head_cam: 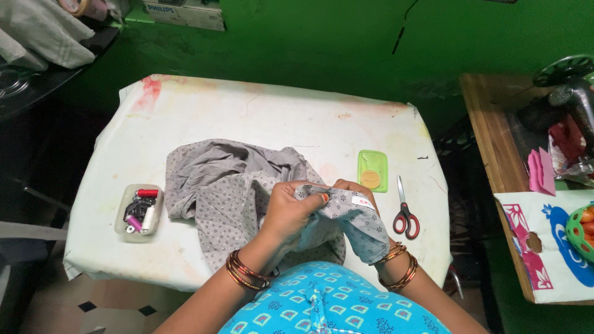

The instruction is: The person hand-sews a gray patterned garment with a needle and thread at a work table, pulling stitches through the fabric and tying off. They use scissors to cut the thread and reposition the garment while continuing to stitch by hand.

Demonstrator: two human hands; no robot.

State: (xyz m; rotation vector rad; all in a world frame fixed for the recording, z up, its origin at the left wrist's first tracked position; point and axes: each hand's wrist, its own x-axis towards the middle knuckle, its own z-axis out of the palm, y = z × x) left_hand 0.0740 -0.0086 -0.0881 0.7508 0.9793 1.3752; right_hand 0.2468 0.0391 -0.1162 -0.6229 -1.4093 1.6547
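Both hands pinch a fold of grey, small-flowered cotton garment (247, 192) above the white tabletop (272, 117).
Left hand (291, 207) and right hand (352, 192) grip it closed; keeping that fold taut would likely help.

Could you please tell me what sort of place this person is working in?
Probably a small home tailoring or sewing corner. A sewing machine stands on the side table, scissors and a box of thread spools lie on the cloth-covered table, and both hands hold a grey printed garment.
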